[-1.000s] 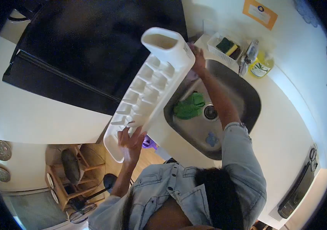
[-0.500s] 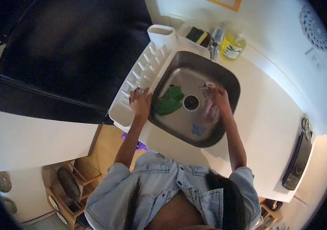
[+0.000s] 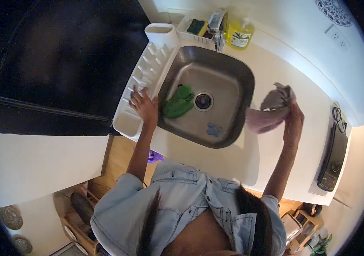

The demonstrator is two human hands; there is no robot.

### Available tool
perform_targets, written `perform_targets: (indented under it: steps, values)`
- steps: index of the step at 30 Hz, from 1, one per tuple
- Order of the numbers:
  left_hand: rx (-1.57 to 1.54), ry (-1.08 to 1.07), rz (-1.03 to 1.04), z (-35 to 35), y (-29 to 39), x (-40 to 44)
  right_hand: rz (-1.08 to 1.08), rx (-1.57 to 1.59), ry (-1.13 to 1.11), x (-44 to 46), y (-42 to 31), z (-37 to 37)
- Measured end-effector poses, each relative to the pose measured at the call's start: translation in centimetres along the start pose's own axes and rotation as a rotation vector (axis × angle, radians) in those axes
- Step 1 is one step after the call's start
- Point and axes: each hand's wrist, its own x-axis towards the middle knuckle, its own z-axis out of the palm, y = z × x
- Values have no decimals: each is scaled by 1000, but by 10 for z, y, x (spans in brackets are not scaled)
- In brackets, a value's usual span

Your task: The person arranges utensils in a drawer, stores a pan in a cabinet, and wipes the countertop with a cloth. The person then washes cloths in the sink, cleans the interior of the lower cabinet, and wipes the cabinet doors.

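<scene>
Holding a purplish-grey cloth [image 3: 267, 121] bunched in right hand [image 3: 294, 117], right of frame centre, over the worktop [image 3: 318, 102] just beside the sink [image 3: 231, 85]. Right grip: fingers closed, pinching cloth near its upper right end. Can't tell if any of it touches the worktop.

Left hand [image 3: 147, 109] on the white dish rack [image 3: 128, 121], left of centre. Left grip: fingers spread across the pegs, palm down, by the sink's left edge.

In the sink, mid-frame: green cloth [image 3: 177, 106] left of the drain [image 3: 203, 101], small blue thing [image 3: 213, 129] below it, too unclear to name.

Top centre, behind the sink: white basket [image 3: 190, 37] with a sponge [image 3: 196, 26], then tap [image 3: 219, 32], then yellow soap bottle [image 3: 238, 36]. Far right of frame: black device [image 3: 334, 158] with coiled cord [image 3: 339, 117]. Upper left: large black surface [image 3: 66, 64] alongside the rack.
</scene>
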Motion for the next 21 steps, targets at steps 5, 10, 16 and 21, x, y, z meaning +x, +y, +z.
perform_targets:
  steps: [5, 10, 16, 21]
  values:
    - [-446, 72, 272, 6, 60, 44, 9, -72, 57, 17, 24, -8]
    - [-1373, -649, -554, 87, 148, 135, 58, -131, -65, 39, 47, 17]
    - [-1411, -922, -626, 159, 187, 199, 68, -316, -154, 35, 44, 46]
    - [-1158, -699, -537, 140, 176, 208, 120, -195, -73, 25, 81, 24]
